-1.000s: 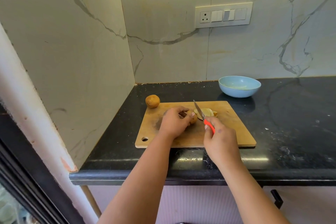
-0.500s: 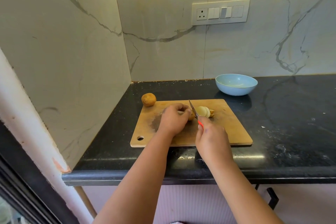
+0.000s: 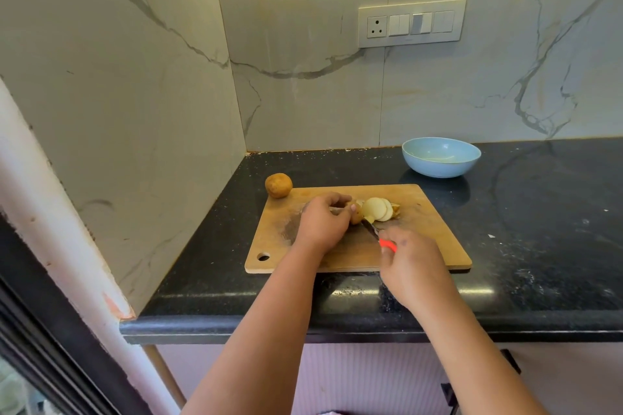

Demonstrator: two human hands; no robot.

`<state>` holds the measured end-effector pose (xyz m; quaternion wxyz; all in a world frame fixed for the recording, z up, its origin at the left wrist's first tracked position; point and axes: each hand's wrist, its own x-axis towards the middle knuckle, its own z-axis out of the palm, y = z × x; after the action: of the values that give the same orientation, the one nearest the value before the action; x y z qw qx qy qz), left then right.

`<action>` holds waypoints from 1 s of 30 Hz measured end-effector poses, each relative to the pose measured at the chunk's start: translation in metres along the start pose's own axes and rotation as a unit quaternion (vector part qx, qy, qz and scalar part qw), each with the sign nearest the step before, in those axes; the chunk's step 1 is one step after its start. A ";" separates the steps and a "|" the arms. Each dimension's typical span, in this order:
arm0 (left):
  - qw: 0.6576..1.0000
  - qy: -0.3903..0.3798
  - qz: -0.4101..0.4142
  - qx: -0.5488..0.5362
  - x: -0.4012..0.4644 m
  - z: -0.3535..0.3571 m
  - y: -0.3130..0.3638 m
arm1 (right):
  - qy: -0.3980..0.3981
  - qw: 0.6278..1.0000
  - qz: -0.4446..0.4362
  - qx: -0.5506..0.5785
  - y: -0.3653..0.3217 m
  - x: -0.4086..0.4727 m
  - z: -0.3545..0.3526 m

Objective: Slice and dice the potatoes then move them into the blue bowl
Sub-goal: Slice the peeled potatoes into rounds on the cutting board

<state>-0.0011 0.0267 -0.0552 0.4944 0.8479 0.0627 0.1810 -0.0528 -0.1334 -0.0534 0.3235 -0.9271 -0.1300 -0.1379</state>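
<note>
A wooden cutting board [image 3: 431, 229] lies on the black counter. My left hand [image 3: 322, 221] pins a partly sliced potato [image 3: 356, 215] to the board. Pale round slices [image 3: 377, 209] lean against each other just right of it. My right hand [image 3: 413, 266] grips a knife [image 3: 372, 229] by its orange handle, the blade low at the potato's cut end. A whole brown potato [image 3: 278, 185] rests at the board's far left corner. The blue bowl [image 3: 441, 157] stands beyond the board to the right, holding nothing.
Marble walls close the counter [image 3: 539, 229] on the left and at the back. A switch panel with a socket [image 3: 411, 23] is on the back wall. The counter's front edge runs just below the board.
The knife has come down from a raised tilt to lie low at the potato's cut end. More slices now lean to the right of the potato. My left hand has stayed put.
</note>
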 end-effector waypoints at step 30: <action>1.000 -0.007 -0.005 0.002 -0.003 -0.002 0.001 | -0.048 0.998 0.017 -0.044 -0.020 -0.004 -0.012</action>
<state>-0.0044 0.0267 -0.0541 0.4939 0.8498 0.0640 0.1728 -0.0649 -0.1261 -0.0341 0.2782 -0.9480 -0.1237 -0.0930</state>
